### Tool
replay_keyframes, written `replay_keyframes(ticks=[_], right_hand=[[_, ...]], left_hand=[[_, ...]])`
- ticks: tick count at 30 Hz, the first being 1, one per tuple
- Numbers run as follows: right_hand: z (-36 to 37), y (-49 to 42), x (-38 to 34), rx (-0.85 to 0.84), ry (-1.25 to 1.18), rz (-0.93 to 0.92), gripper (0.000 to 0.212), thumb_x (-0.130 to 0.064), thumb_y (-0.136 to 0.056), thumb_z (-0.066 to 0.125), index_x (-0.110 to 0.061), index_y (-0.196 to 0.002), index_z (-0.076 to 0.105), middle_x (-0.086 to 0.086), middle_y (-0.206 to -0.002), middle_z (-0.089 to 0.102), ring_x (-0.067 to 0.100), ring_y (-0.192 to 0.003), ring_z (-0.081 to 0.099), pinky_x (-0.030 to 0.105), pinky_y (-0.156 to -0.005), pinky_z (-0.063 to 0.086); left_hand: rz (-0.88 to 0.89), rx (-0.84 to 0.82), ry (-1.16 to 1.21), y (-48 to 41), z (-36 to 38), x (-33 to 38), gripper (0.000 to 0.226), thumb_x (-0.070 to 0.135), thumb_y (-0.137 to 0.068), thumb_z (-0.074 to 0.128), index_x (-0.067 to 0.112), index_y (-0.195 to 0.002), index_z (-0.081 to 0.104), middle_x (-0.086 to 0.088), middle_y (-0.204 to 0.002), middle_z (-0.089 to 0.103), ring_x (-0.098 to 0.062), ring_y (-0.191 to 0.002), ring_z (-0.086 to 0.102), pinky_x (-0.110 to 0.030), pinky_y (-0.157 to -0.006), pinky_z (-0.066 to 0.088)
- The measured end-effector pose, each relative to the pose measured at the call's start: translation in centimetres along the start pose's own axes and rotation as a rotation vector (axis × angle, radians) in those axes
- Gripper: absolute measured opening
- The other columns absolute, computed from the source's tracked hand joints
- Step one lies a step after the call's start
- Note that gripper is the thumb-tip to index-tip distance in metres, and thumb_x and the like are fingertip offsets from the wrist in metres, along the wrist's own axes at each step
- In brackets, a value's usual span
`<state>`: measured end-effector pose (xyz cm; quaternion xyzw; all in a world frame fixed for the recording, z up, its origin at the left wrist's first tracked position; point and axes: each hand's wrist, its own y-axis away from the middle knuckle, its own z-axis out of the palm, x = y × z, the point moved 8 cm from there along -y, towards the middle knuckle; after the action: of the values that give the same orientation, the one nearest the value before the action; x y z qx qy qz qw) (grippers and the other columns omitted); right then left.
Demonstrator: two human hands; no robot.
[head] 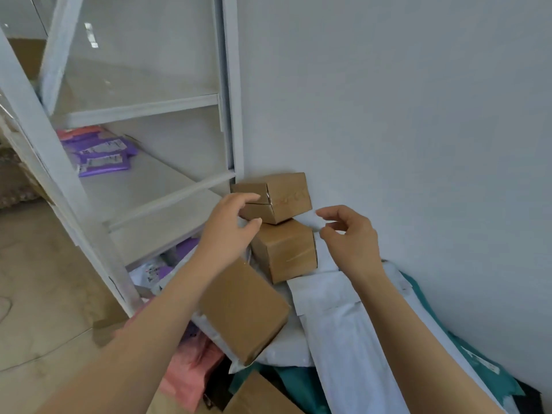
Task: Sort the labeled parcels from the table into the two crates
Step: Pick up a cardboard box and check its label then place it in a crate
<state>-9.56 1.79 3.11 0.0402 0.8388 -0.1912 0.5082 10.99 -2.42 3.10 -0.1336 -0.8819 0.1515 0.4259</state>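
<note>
Two small cardboard boxes are stacked against the white wall: the top box (280, 197) sits askew on the lower box (286, 249). My left hand (230, 228) hovers at the top box's left face, fingers loosely curved, holding nothing. My right hand (349, 234) is just right of the stack, fingers loosely curved, also holding nothing. A larger cardboard box (242, 309) lies tilted under my left forearm. White mailer bags (337, 318) lie beneath my right forearm. No crate is in view.
A white shelf unit (149, 186) stands at left with purple mailers (101, 156) on one shelf. Pink (185, 372) and teal (478, 369) mailers and another cardboard box (257, 395) crowd the bottom of the pile. Tan floor lies at far left.
</note>
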Motion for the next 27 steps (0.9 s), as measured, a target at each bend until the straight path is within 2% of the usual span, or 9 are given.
replay_keyframes(ticks=[2, 4, 6, 8, 13, 16, 21, 24, 27], right_hand=[[1.6, -2.1, -0.2, 0.013, 0.022, 0.015, 0.032, -0.003, -0.085, 0.056, -0.025, -0.107, 0.064, -0.017, -0.102, 0.059, 0.007, -0.093, 0.057, 0.007, -0.072, 0.041], [3.1, -3.7, -0.4, 0.019, 0.036, 0.023, 0.034, -0.005, -0.085, 0.057, -0.025, -0.113, 0.061, -0.015, -0.107, 0.056, 0.009, -0.097, 0.054, 0.019, -0.080, 0.044], [4.2, -5.1, -0.5, 0.022, 0.071, 0.035, 0.039, -0.009, -0.086, 0.058, -0.025, -0.121, 0.057, -0.010, -0.116, 0.054, 0.008, -0.101, 0.051, 0.021, -0.083, 0.041], [5.3, -6.8, -0.4, 0.019, 0.107, 0.055, 0.047, -0.014, -0.085, 0.061, -0.025, -0.130, 0.051, -0.005, -0.126, 0.050, 0.008, -0.104, 0.047, 0.022, -0.085, 0.038], [8.0, -10.3, 1.4, -0.049, 0.149, 0.165, 0.076, -0.029, -0.080, 0.071, -0.030, -0.145, 0.031, 0.000, -0.146, 0.035, 0.019, -0.133, 0.035, 0.030, -0.102, 0.035], [9.0, -11.0, 2.9, -0.115, 0.184, 0.212, 0.096, -0.037, -0.075, 0.076, -0.032, -0.151, 0.017, 0.002, -0.151, 0.027, 0.023, -0.139, 0.028, 0.037, -0.110, 0.033], [11.0, -12.3, 5.2, -0.201, 0.242, 0.250, 0.127, -0.056, -0.059, 0.082, -0.039, -0.151, -0.003, 0.003, -0.155, 0.020, 0.025, -0.145, 0.018, 0.047, -0.114, 0.027], [11.5, -12.5, 5.8, -0.208, 0.257, 0.248, 0.131, -0.054, -0.058, 0.084, -0.041, -0.150, -0.008, 0.004, -0.157, 0.016, 0.025, -0.145, 0.017, 0.048, -0.115, 0.026], [11.7, -12.6, 5.9, -0.209, 0.247, 0.213, 0.130, -0.047, -0.062, 0.085, -0.040, -0.150, -0.010, 0.002, -0.152, 0.022, 0.023, -0.142, 0.022, 0.041, -0.113, 0.028]], left_hand=[[-0.003, -0.004, 0.017, -2.5, -0.1, -1.8, 0.041, 0.016, -0.090, 0.061, 0.023, -0.129, 0.053, 0.013, -0.120, 0.043, -0.004, -0.117, 0.043, -0.020, -0.097, 0.032], [-0.058, 0.006, 0.096, -5.1, -0.1, -4.0, 0.045, 0.016, -0.089, 0.063, 0.023, -0.132, 0.051, 0.009, -0.125, 0.045, -0.007, -0.118, 0.043, -0.024, -0.100, 0.033], [-0.174, 0.028, 0.234, -7.4, 0.1, -6.4, 0.051, 0.019, -0.088, 0.065, 0.022, -0.135, 0.046, 0.002, -0.134, 0.044, -0.010, -0.120, 0.043, -0.028, -0.104, 0.034], [-0.318, 0.033, 0.376, -9.5, 0.7, -8.7, 0.056, 0.023, -0.090, 0.064, 0.020, -0.140, 0.039, -0.002, -0.143, 0.038, -0.015, -0.130, 0.039, -0.033, -0.108, 0.034], [-0.558, -0.054, 0.528, -12.6, 4.2, -13.5, 0.068, 0.038, -0.091, 0.060, 0.020, -0.148, 0.027, -0.003, -0.153, 0.027, -0.024, -0.137, 0.034, -0.039, -0.109, 0.033], [-0.612, -0.085, 0.595, -12.8, 6.1, -14.7, 0.069, 0.041, -0.090, 0.061, 0.020, -0.147, 0.029, -0.002, -0.152, 0.030, -0.023, -0.135, 0.036, -0.045, -0.110, 0.034], [-0.665, -0.120, 0.710, -13.2, 8.0, -16.1, 0.071, 0.045, -0.086, 0.064, 0.021, -0.145, 0.032, 0.000, -0.143, 0.044, -0.020, -0.127, 0.044, -0.044, -0.107, 0.037], [-0.663, -0.114, 0.747, -13.3, 8.2, -16.3, 0.068, 0.041, -0.088, 0.063, 0.019, -0.144, 0.033, 0.000, -0.139, 0.048, -0.017, -0.119, 0.049, -0.039, -0.102, 0.041], [-0.651, -0.106, 0.755, -13.2, 8.2, -16.0, 0.068, 0.037, -0.090, 0.061, 0.019, -0.147, 0.029, 0.001, -0.138, 0.046, -0.016, -0.117, 0.047, -0.036, -0.101, 0.041]])
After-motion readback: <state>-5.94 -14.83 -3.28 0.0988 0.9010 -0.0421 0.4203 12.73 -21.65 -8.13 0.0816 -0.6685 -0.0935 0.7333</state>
